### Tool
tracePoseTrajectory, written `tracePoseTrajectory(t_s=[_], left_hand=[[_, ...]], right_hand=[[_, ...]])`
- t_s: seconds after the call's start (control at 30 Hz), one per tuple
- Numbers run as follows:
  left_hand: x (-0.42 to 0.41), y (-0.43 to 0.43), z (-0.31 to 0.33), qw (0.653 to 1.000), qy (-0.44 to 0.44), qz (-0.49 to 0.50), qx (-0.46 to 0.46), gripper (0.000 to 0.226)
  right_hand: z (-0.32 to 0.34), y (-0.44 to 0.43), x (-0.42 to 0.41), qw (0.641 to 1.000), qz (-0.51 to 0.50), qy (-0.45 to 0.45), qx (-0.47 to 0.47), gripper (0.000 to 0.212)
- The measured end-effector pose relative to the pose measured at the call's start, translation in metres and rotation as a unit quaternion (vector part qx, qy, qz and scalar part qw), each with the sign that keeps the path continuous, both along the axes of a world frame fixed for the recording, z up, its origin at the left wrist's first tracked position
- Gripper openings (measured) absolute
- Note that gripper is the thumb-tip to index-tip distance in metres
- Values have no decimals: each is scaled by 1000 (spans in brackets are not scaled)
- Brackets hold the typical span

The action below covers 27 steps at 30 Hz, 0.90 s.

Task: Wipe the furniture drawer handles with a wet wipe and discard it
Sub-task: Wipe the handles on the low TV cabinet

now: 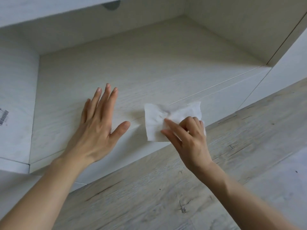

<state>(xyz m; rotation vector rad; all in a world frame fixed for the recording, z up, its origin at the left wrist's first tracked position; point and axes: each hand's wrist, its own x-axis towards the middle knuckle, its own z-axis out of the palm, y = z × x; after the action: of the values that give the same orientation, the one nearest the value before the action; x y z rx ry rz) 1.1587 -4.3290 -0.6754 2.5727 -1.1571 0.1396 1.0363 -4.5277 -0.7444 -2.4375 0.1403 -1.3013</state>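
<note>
A white wet wipe lies spread against the pale wood-grain drawer front of a low cabinet, over the thin seam along the drawer's upper edge. My right hand pinches and presses the wipe's lower right part with thumb and fingers. My left hand rests flat with fingers spread on the cabinet's top surface, just left of the wipe and not touching it. No separate handle is visible on the drawer.
Above the surface is an open recess with white side walls and an upper panel bearing a dark round cutout. A barcode sticker is on the left panel. Grey wood-look flooring lies below.
</note>
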Motion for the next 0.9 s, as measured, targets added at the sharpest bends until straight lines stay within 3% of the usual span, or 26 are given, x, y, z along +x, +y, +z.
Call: tracePoseTrajectory(t_s=[0.2, 0.37, 0.47, 0.9], left_hand=[[-1, -1, -1, 1000, 4, -6, -9, 79], [1, -1, -2, 1000, 1, -9, -14, 78], [0, -1, -2, 1000, 3, -9, -13, 79], [2, 0, -3, 1000, 4, -8, -14, 74]], right_hand=[[-12, 2, -2, 997, -56, -52, -29, 16], [-11, 0, -1, 997, 23, -68, 23, 39], [-15, 21, 11, 996, 15, -51, 71, 29], [-30, 12, 20, 995, 15, -100, 0, 15]])
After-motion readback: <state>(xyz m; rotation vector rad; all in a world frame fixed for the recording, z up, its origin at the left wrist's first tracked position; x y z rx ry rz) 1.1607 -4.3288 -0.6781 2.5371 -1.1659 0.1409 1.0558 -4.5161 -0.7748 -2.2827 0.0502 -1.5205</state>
